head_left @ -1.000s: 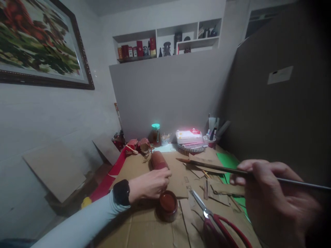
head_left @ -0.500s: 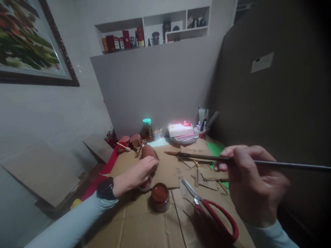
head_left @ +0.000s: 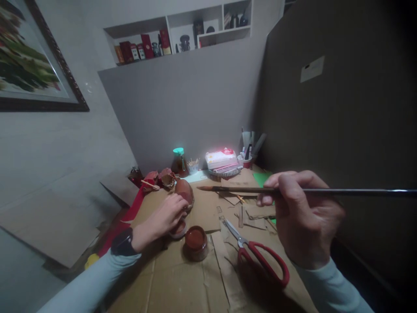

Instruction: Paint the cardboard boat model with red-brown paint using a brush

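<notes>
My right hand (head_left: 306,217) pinches a long dark paintbrush (head_left: 241,190), held nearly level with its reddish-brown tip pointing left. The bristles are in the air, a little right of a rounded reddish-brown piece (head_left: 183,190). My left hand (head_left: 169,213), a dark watch on its wrist, has its fingers curled on the near side of this piece; they hide part of it. Just below that hand sits a small round dish (head_left: 178,229), partly covered. Beside it stands an open jar of brown paint (head_left: 196,239). Red-handled scissors (head_left: 252,248) lie partly spread between the jar and my right hand.
Cardboard (head_left: 176,278) covers the table, with scraps (head_left: 257,215) on the right. At the back stand a green-lidded bottle (head_left: 179,161), a cup of cotton swabs (head_left: 193,166), a tissue pack (head_left: 221,159) and a pen cup (head_left: 245,160). Rough brown pieces (head_left: 167,177) lie back left.
The whole view has shifted slightly. The brown piece in my left hand has turned a little, showing more of its right edge. My right hand still holds the brush, its shaft now more level.
</notes>
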{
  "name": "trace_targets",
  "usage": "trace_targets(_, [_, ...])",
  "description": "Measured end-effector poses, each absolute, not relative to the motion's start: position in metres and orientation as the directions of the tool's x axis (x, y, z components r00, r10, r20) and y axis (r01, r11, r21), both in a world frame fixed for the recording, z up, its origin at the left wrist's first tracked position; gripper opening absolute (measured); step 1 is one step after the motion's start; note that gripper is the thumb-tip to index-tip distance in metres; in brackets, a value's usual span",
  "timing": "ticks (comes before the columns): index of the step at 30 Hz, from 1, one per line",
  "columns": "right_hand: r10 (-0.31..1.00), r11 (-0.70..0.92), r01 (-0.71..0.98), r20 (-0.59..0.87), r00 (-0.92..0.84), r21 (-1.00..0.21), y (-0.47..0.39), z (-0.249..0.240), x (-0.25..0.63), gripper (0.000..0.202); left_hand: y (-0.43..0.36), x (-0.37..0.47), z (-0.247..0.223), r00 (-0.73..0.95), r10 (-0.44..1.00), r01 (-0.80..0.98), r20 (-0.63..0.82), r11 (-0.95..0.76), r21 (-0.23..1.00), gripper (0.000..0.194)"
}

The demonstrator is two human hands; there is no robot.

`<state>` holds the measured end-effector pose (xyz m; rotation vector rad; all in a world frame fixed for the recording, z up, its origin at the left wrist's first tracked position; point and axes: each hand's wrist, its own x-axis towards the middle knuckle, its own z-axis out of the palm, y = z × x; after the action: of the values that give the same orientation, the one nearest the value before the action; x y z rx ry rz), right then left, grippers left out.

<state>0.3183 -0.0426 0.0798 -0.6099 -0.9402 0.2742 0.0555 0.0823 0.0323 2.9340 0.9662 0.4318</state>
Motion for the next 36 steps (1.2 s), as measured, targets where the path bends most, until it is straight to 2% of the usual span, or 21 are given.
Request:
trace_targets(6, [0.463,0.809,0.047,0.685,0.563,-0.586,-0.045,0.083,0.316,0.021,0.087,0.048,0.033,0.761,0.599,0.601,0.248,-0.795,0.077,0.018])
trace_targets(23, [0.466,0.813,0.032,0.684,0.562,-0.581,-0.042,0.079,0.318,0.02,0.087,0.04,0.031,0.739,0.625,0.636,0.25,-0.77,0.046,0.021])
trace_targets(30, [0.545,0.729,0.124,0.68,0.491,-0.674,-0.033,0.056,0.323,0.023,0.079,0.043,0.037,0.737,0.592,0.615,0.325,-0.788,0.04,0.022])
trace_targets(36, [0.518,0.721,0.218,0.72,0.462,-0.658,-0.034,0.052,0.323,0.025,0.079,0.046,0.033,0.682,0.557,0.631,0.474,-0.775,0.002,0.021])
